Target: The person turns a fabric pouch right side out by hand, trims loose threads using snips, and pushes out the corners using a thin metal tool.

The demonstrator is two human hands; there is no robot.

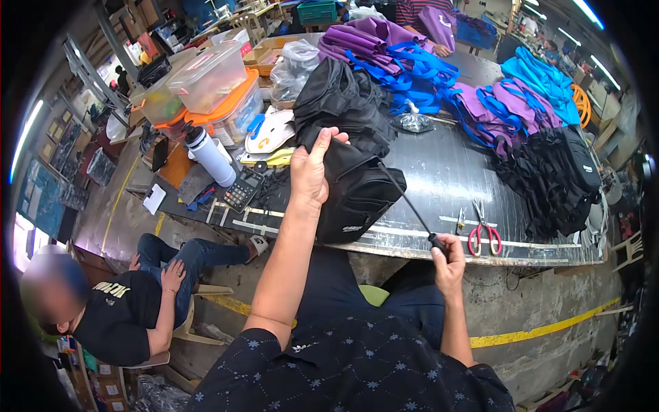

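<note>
My left hand (310, 172) is closed on the top part of a black bag (357, 199), which leans at the table's near edge. From the bag a thin black cord (405, 196) runs taut, down to the right. My right hand (449, 264) pinches the small black end of this cord beyond the table edge. Behind the bag lies a heap of black bags (343, 103). Red-handled scissors (484, 233) and a small pair of snips (460, 221) lie on the table to the right of the cord.
On the metal-topped table (439, 165) are purple bags with blue straps (504, 110), more black bags (559, 178), a calculator (243, 189), a bottle (210, 158) and plastic bins (209, 79). A person (130, 309) sits at left; another stands behind the table.
</note>
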